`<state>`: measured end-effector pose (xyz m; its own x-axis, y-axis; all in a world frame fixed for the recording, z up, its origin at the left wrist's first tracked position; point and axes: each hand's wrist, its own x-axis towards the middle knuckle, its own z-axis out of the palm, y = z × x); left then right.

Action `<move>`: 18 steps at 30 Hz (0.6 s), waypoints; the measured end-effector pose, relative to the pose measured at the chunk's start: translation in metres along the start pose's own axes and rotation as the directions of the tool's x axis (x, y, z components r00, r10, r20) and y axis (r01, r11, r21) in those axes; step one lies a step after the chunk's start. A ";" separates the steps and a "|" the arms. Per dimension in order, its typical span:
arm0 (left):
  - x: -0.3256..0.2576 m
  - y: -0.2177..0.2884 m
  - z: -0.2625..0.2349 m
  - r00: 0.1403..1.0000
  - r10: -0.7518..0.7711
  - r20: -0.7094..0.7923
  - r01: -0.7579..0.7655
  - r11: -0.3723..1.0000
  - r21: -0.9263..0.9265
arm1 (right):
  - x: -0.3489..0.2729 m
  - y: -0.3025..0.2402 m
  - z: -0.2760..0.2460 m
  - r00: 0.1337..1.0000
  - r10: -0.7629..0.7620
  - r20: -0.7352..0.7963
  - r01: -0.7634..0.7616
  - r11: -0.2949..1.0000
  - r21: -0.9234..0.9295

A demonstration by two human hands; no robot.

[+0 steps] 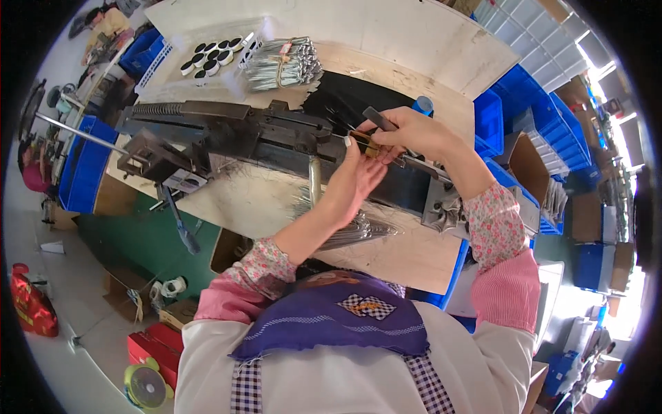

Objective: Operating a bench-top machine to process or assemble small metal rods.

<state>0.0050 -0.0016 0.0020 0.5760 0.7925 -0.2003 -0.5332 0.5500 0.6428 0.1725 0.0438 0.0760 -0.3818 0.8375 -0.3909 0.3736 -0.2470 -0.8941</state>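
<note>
My right hand (414,134) is closed around a dark metal handle (379,119) above the right half of a long dark metal bench machine (276,131). Just left of it, my left hand (353,179) is palm up, with its fingers stretched toward the right hand and its thumb apart. The left thumb has a white covering (347,141) at its tip. Between the hands a small brass-coloured part (365,143) sits at the machine; whether the left fingers touch it is unclear. A bundle of thin metal wire pieces (358,232) lies below my left forearm, partly hidden.
Behind the machine are a bundle of metal rods (284,63) and a clear plastic tray (227,79) with several round black-and-white pieces (209,61). A blue cap (423,105) stands near my right hand. Blue bins (488,123) line the right side. A metal clamp block (445,207) sits at the machine's right end.
</note>
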 end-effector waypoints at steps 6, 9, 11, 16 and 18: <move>-0.006 0.032 0.004 0.999 -0.037 0.033 0.049 0.862 -0.505 | -0.017 0.000 -0.008 0.783 -0.489 -0.384 -0.056 0.560 -0.826; -0.006 0.031 0.002 0.996 -0.079 0.030 0.083 0.845 -0.528 | -0.026 0.015 0.019 0.644 -0.734 -0.216 0.107 0.366 -0.924; -0.001 0.019 -0.024 0.974 0.037 0.225 0.107 0.798 -0.593 | -0.027 0.004 0.063 0.652 -0.744 -0.147 0.289 0.423 -0.859; -0.021 0.024 -0.008 0.998 0.062 0.007 -0.054 0.924 -0.378 | -0.018 0.002 0.036 0.645 -0.615 -0.453 0.213 0.715 -0.666; -0.023 0.026 -0.007 0.998 0.055 -0.021 -0.059 0.915 -0.399 | -0.018 0.002 0.039 0.709 -0.562 -0.426 0.205 0.742 -0.639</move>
<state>-0.0264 -0.0039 0.0178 0.5328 0.8269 -0.1800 -0.7691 0.5619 0.3045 0.1472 0.0093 0.0732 -0.1209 0.9402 0.3186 0.7389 0.2995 -0.6036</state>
